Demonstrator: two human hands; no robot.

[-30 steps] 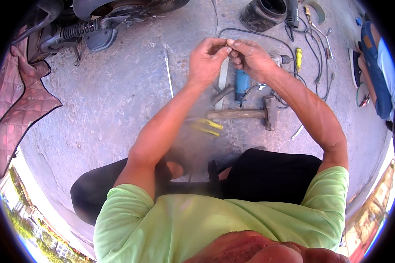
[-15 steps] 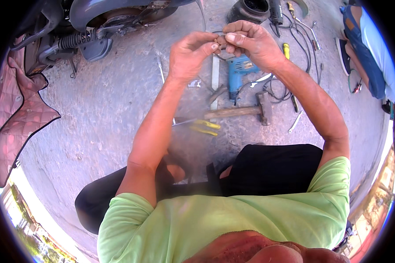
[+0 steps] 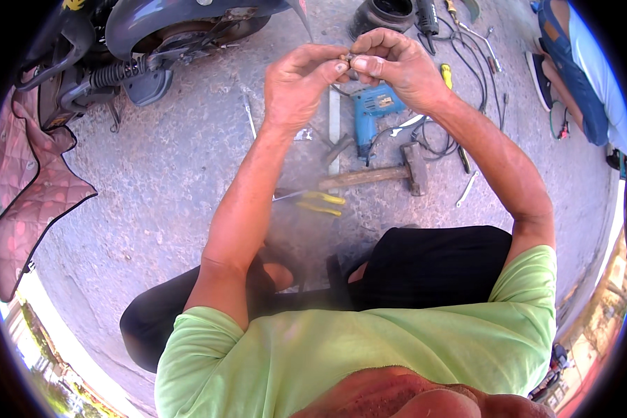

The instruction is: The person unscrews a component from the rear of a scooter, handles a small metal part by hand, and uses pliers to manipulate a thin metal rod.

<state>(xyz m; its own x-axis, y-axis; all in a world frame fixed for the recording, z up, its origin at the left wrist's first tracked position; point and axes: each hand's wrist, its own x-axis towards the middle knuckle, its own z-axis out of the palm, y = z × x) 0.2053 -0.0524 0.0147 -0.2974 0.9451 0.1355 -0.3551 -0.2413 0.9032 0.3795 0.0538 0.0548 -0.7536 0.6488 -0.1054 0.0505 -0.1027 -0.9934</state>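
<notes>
Both my hands meet at the far middle, raised above the floor with their fingertips together. My left hand [image 3: 301, 80] pinches a tiny brownish piece [image 3: 346, 60] between thumb and fingers. From the other side, my right hand [image 3: 397, 70] closes its thumb and forefinger at the same spot. What kind of piece it is, I cannot make out; the fingertips cover most of it. Below my hands a blue power drill [image 3: 370, 115] lies on the floor, beside a flat metal bar [image 3: 334, 115].
A hammer [image 3: 414, 169], yellow-handled pliers [image 3: 322, 202], a spanner [image 3: 468, 189] and cables [image 3: 482, 83] lie on the concrete. A black round container [image 3: 383, 17] stands beyond my hands. Part of a motorcycle [image 3: 146, 76] is at far left, a quilted cloth [image 3: 38, 181] below it. Another person [image 3: 578, 70] is at far right.
My fingertips have drawn closer together around the tiny piece. The floor objects sit slightly higher and further left in the picture, as the view has shifted a little.
</notes>
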